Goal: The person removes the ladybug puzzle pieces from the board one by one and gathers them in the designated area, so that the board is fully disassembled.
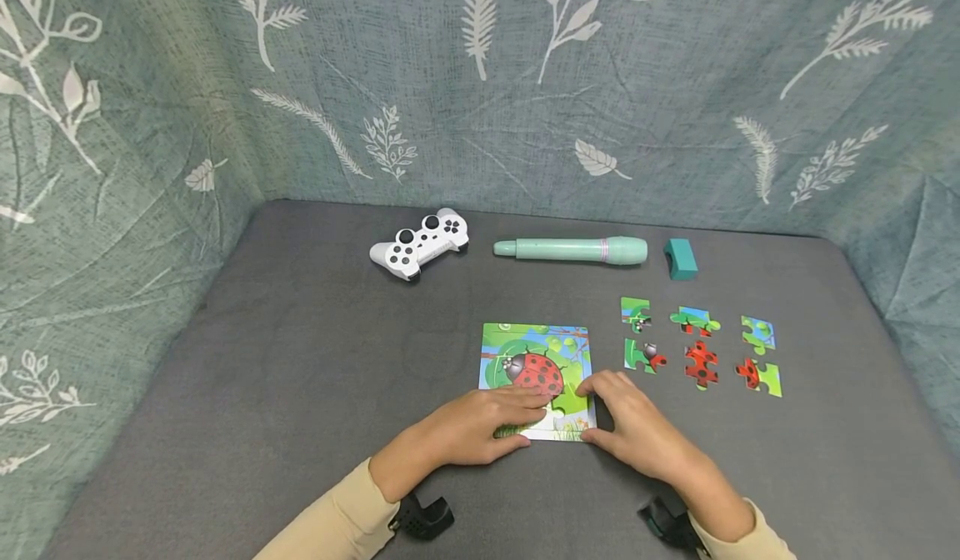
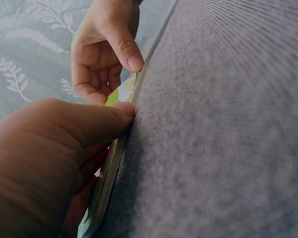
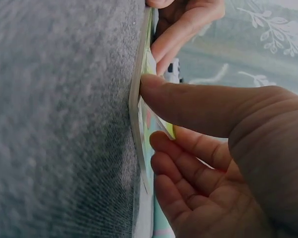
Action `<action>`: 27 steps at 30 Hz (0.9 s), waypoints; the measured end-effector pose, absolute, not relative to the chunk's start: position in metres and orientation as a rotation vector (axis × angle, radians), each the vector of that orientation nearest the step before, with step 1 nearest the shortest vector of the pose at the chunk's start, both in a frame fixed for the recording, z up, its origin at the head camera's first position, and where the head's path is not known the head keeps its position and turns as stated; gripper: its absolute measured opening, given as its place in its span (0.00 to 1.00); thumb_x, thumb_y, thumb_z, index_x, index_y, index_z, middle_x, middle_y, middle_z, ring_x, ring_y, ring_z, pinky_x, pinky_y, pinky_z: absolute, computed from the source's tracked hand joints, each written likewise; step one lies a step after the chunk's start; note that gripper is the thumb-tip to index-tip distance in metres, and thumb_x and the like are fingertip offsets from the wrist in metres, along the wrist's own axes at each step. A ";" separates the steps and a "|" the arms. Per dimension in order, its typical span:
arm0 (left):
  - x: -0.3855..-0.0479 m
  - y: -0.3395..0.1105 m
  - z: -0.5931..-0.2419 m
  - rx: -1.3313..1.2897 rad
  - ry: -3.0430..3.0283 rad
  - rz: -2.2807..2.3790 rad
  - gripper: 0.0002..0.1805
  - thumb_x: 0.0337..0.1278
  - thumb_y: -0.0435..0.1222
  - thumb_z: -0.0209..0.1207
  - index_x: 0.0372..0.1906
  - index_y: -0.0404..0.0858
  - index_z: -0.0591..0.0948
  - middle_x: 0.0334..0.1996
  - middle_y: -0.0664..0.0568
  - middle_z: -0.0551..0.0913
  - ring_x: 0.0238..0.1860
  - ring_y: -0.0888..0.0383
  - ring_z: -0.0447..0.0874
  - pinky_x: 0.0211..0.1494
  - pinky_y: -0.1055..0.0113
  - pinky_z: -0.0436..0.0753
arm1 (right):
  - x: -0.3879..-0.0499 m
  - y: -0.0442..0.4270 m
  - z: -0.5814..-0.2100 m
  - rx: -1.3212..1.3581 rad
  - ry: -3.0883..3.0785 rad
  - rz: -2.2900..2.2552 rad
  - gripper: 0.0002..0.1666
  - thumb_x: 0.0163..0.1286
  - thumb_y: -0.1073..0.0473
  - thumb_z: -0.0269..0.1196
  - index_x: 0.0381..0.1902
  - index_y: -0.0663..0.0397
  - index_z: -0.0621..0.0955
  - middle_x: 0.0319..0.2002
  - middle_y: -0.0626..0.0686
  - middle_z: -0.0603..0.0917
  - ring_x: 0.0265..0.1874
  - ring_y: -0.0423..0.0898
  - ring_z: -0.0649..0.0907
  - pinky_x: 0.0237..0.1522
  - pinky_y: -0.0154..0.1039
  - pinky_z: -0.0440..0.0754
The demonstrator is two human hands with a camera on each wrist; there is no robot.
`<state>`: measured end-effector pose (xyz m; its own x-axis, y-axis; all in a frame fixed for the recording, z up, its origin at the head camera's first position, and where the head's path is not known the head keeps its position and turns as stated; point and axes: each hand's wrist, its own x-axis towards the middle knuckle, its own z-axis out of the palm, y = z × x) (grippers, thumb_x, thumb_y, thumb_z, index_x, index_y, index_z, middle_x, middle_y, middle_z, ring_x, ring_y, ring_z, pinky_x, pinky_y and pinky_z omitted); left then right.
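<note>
Left hand (image 1: 483,428): grip loose, fingers extended over puzzle board (image 1: 498,337). Right hand (image 1: 633,428): half-curled at tilted green piece (image 1: 572,402); cannot tell if pinched. 6 loose pieces (image 1: 701,366) rightward.

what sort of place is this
Perhaps a makeshift tabletop filming spot: a grey cloth-covered surface, leaf-patterned fabric draped behind and beside it, and black devices worn at the person's wrists.
</note>
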<state>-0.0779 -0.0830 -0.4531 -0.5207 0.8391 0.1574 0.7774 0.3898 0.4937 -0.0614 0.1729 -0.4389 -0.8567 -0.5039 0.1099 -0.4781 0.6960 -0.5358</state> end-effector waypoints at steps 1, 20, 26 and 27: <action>-0.078 -0.083 -0.453 1.470 2.517 0.797 0.21 0.62 0.41 0.59 0.59 0.41 0.79 0.63 0.53 0.74 0.66 0.59 0.69 0.69 0.66 0.71 | -0.062 0.173 -0.439 -0.828 2.853 -0.883 0.26 0.47 0.64 0.75 0.44 0.54 0.77 0.42 0.45 0.79 0.44 0.42 0.76 0.49 0.43 0.77; -0.078 -0.084 -0.456 1.452 2.494 0.844 0.22 0.62 0.41 0.59 0.60 0.40 0.78 0.65 0.54 0.73 0.67 0.59 0.69 0.69 0.64 0.70 | -0.063 0.174 -0.441 -0.899 2.830 -0.872 0.28 0.48 0.62 0.75 0.46 0.56 0.75 0.43 0.46 0.76 0.45 0.41 0.74 0.51 0.42 0.75; -0.078 -0.084 -0.455 1.452 2.496 0.843 0.22 0.62 0.41 0.59 0.60 0.41 0.78 0.65 0.54 0.72 0.66 0.59 0.69 0.69 0.64 0.71 | -0.063 0.175 -0.441 -0.929 2.827 -0.885 0.27 0.49 0.64 0.74 0.47 0.57 0.75 0.43 0.47 0.76 0.44 0.41 0.74 0.52 0.44 0.74; -0.078 -0.084 -0.455 1.454 2.496 0.844 0.22 0.62 0.41 0.59 0.60 0.41 0.78 0.65 0.54 0.72 0.66 0.59 0.69 0.69 0.64 0.71 | -0.063 0.175 -0.442 -0.935 2.826 -0.888 0.27 0.49 0.65 0.74 0.47 0.57 0.75 0.43 0.47 0.76 0.44 0.42 0.74 0.52 0.44 0.74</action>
